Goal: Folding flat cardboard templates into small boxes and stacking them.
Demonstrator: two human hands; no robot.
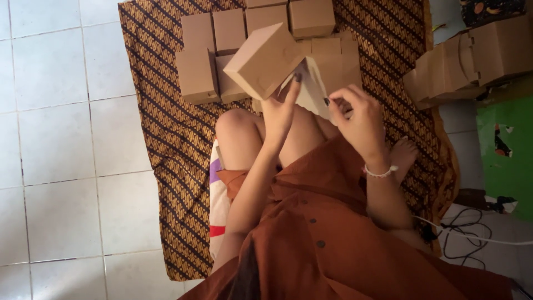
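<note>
My left hand holds up a small brown cardboard box, tilted, above my knees. My right hand is beside it and pinches a pale sheet of paper or card that hangs under the box. A bead bracelet is on my right wrist. I sit cross-legged in a rust-brown buttoned dress on a patterned brown cloth.
Several folded brown boxes stand in rows on the cloth beyond my knees. A stack of flat cardboard lies at the right. White floor tiles fill the left. Black and white cables run at the lower right, by a green surface.
</note>
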